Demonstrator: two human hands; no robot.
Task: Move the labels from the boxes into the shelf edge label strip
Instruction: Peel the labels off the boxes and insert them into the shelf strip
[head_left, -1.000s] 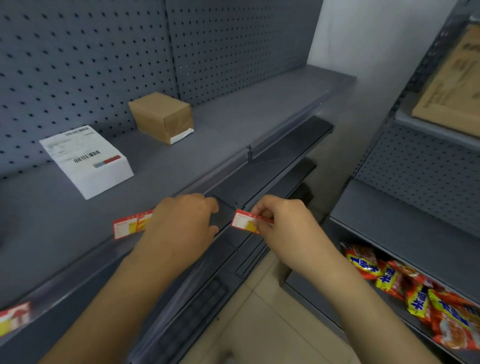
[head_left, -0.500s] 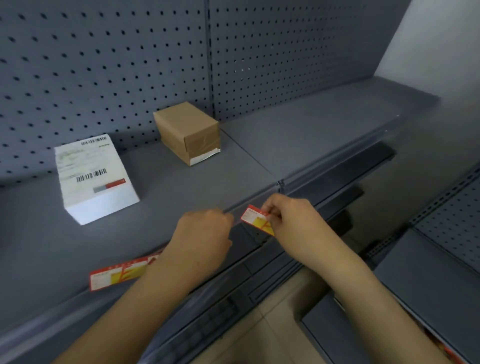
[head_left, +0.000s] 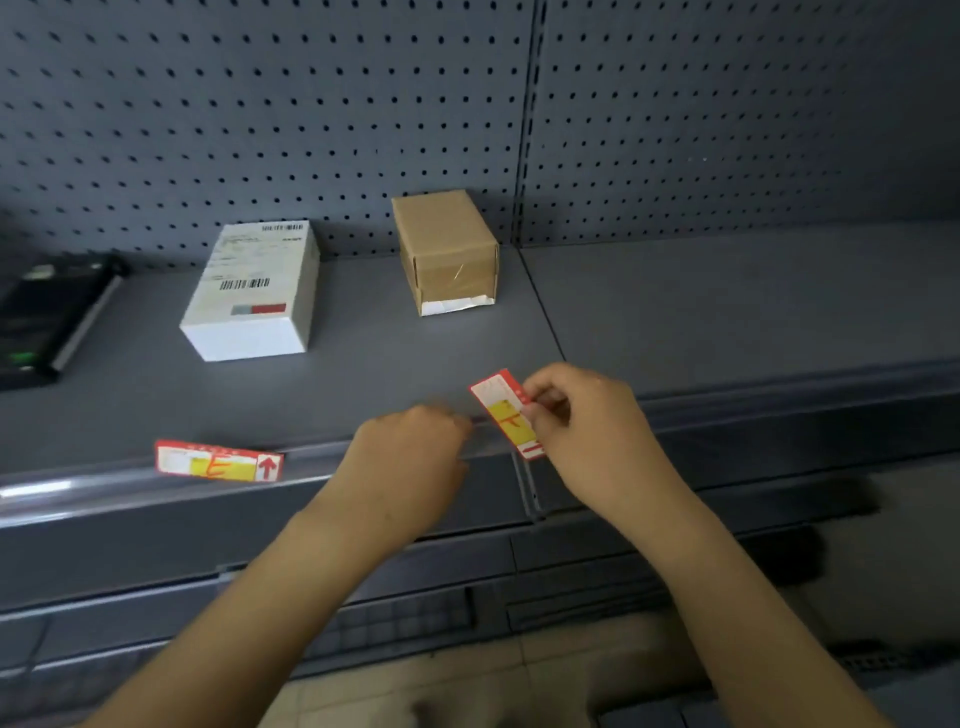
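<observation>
The right hand (head_left: 582, 431) is pinching a red-and-yellow label (head_left: 506, 413), tilted, just above the shelf edge label strip (head_left: 493, 441); the left hand (head_left: 410, 457), fingers curled, is gripping the strip beside it. Level the label first, I'd judge, then slide its lower edge in

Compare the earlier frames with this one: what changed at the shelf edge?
The right hand has turned its pinched label from nearly level to steeply tilted, one end down at the strip. The left hand stays curled at the strip edge. The other label, white box and brown box have not moved; only the camera swung.
</observation>
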